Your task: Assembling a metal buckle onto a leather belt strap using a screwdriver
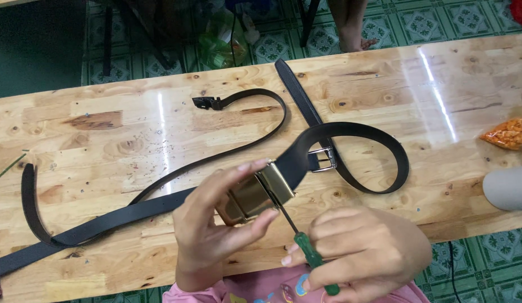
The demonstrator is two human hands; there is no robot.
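My left hand grips a brass-coloured belt buckle attached to a black belt that loops over the wooden table. My right hand holds a green-handled screwdriver, its thin shaft pointing up to the underside of the buckle. A second black belt with a small black clasp at its end snakes across the left half of the table. A silver buckle lies inside the loop of the held belt.
An orange bag of small items and a grey cylinder sit at the table's right edge. A person's bare foot stands on the green tiled floor beyond the table. Fine debris speckles the wood near the centre left.
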